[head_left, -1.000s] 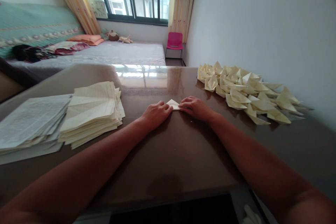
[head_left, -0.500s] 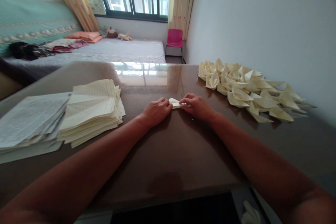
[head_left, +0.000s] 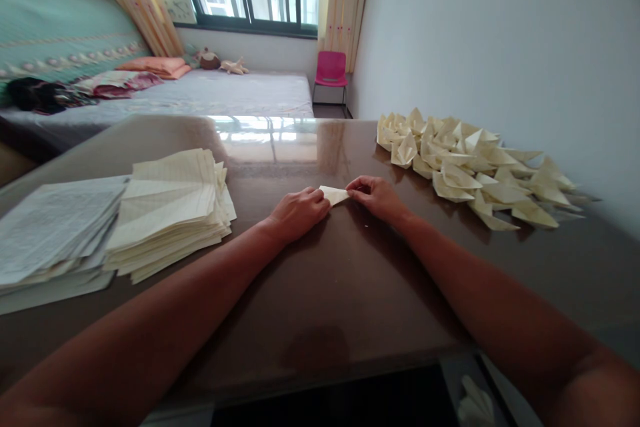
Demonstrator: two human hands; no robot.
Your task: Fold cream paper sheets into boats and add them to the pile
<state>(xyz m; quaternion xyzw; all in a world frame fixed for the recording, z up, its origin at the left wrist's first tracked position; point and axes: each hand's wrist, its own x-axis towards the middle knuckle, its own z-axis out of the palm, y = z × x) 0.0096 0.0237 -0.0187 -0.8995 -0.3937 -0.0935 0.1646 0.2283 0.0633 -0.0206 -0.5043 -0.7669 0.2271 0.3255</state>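
A small folded piece of cream paper (head_left: 335, 195) is stretched between my two hands over the middle of the brown table. My left hand (head_left: 304, 208) is closed on its left end, with the fingers covering that part. At the pointed right tip, my right hand (head_left: 373, 195) pinches the paper between thumb and fingers. The visible part of the paper tapers toward the right.
Left of my arms lies a stack of lined cream paper (head_left: 165, 197), beside printed white sheets (head_left: 55, 220). Many folded paper boats (head_left: 455, 160) cluster at the right by the wall. Beyond the glossy table (head_left: 345, 293) are a bed (head_left: 260, 90) and a pink chair (head_left: 331, 70).
My right hand has shifted to the paper's right tip and now pinches it. More of the paper's flat face shows, as a tapering shape. My left hand stays on the left end.
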